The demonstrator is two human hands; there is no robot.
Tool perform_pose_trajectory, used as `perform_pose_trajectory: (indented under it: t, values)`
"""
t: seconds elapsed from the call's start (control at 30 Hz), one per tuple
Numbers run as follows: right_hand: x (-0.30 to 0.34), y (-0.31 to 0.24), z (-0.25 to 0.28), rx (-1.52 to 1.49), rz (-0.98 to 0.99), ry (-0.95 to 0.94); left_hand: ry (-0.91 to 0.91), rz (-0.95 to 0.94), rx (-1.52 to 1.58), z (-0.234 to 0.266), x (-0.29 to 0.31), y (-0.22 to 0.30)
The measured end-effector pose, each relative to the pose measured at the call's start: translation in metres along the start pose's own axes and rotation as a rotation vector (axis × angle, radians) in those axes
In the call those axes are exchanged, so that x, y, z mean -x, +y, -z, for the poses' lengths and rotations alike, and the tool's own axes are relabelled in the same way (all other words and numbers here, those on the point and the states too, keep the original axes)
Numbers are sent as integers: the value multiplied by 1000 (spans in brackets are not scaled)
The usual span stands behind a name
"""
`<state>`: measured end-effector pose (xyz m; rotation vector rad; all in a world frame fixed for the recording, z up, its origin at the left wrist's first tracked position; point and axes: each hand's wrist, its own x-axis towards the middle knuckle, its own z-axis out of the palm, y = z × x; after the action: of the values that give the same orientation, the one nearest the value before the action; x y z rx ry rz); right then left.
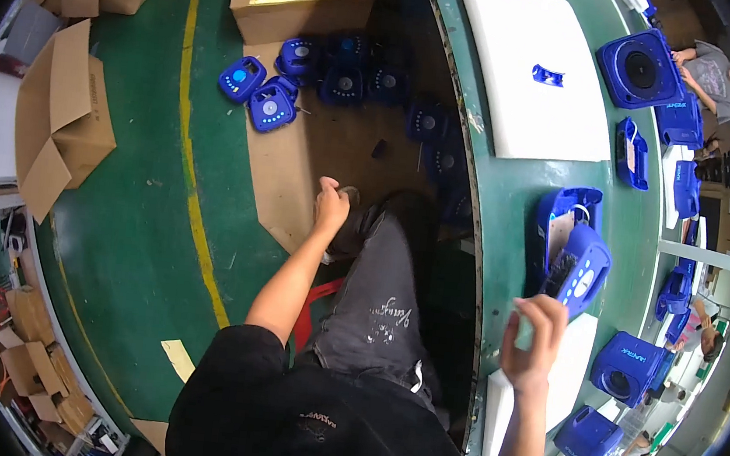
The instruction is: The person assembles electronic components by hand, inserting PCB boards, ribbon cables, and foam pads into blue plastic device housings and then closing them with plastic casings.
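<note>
My right hand (535,343) is raised over the workbench with its fingers curled. A small pale green patch shows between thumb and fingers; I cannot make out what it is. Just beyond the fingertips, a blue housing part with a round white dial (585,271) leans against an open blue casing (557,216). Dark bristle-like material shows at the lower edge of the dial part. My left hand (330,205), fingers bent inward, hangs in front of my knee above the cardboard on the floor. Nothing shows in it.
Several blue dial parts (272,106) lie on the cardboard sheet (279,163), near a carton with yellow sheets (302,15). A white foam sheet (534,112) on the bench bears a small blue piece (548,75). Blue speaker-like units (640,68) line the bench's far side. People work beyond.
</note>
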<state>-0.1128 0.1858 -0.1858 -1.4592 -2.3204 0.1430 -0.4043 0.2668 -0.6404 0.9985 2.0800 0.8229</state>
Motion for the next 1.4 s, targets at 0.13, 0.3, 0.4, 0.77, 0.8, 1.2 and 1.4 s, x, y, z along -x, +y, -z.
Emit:
perform_pose_trajectory:
  t: [0.13,0.3,0.4,0.77,0.8,1.2,1.4]
  values:
    - [-47,-6,-59,29,-126,-120,-430,72,-329,-64,-58,-37]
    - [-43,14,-80,60,-167,-137,-740,-94,-643,-170,-125,-72]
    - [-42,14,-66,12,-144,-178,-654,-236,-660,-185,-173,-88]
    - [-6,40,-55,-164,-186,-237,-935,-155,123,-264,-133,22]
    - [-4,40,-56,-214,-173,-222,-879,-158,128,-262,-120,14]
    - [-51,29,-60,-385,-166,-224,47,-286,102,-81,-78,-29]
    - [-28,9,-45,-145,-163,-84,176,-368,837,67,-15,167]
